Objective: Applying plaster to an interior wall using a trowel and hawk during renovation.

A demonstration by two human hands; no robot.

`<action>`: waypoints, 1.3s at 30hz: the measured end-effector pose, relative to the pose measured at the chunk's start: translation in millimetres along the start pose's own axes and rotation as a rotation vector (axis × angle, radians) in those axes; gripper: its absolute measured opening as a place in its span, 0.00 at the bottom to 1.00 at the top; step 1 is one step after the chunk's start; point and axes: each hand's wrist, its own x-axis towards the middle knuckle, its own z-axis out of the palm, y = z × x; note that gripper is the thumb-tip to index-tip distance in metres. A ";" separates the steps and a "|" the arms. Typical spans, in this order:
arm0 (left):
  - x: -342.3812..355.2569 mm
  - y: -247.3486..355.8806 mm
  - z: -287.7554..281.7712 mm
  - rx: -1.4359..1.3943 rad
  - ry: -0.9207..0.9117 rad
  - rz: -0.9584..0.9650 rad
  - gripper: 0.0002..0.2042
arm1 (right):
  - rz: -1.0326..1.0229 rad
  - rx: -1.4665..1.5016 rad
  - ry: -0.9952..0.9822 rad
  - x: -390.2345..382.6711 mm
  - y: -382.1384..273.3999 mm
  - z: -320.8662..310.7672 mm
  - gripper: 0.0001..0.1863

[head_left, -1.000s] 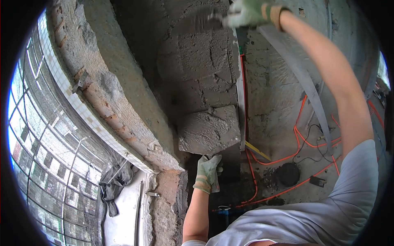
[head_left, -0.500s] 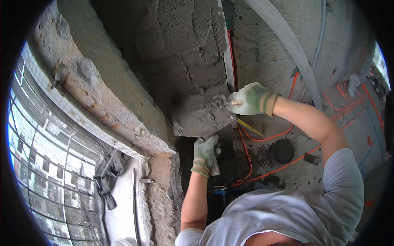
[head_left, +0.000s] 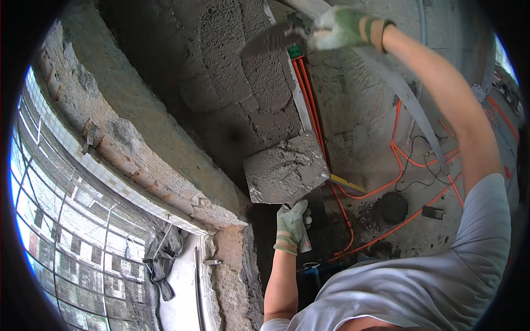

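My gloved left hand point(head_left: 292, 225) is closed round the handle of a square plasterer's board point(head_left: 284, 168) that carries grey wet mortar, held just below the wall. My gloved right hand point(head_left: 339, 27) grips a trowel point(head_left: 265, 41) coated in mortar, its blade over the upper part of the freshly mortared wall point(head_left: 221, 71). Along the wall's right edge runs a pale straight strip point(head_left: 301, 105), with red conduits point(head_left: 309, 94) and a small green box point(head_left: 294, 51) beside it.
A chipped concrete reveal point(head_left: 110, 110) runs down the left, beside a window with metal bars point(head_left: 72, 237) and dark cloth point(head_left: 163, 265). At right lie orange pipes point(head_left: 375, 240), a yellow stick point(head_left: 348, 183), a round dark object point(head_left: 392, 208) and a long grey strip point(head_left: 414, 110).
My right hand came down with the trowel onto the board, then moved up to the wall again. My left hand still holds the board, and the view has shifted slightly.
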 end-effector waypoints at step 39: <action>-10.1 50.0 -79.2 0.324 -0.020 0.322 0.13 | -0.266 -0.081 0.253 -97.7 -153.0 95.0 0.14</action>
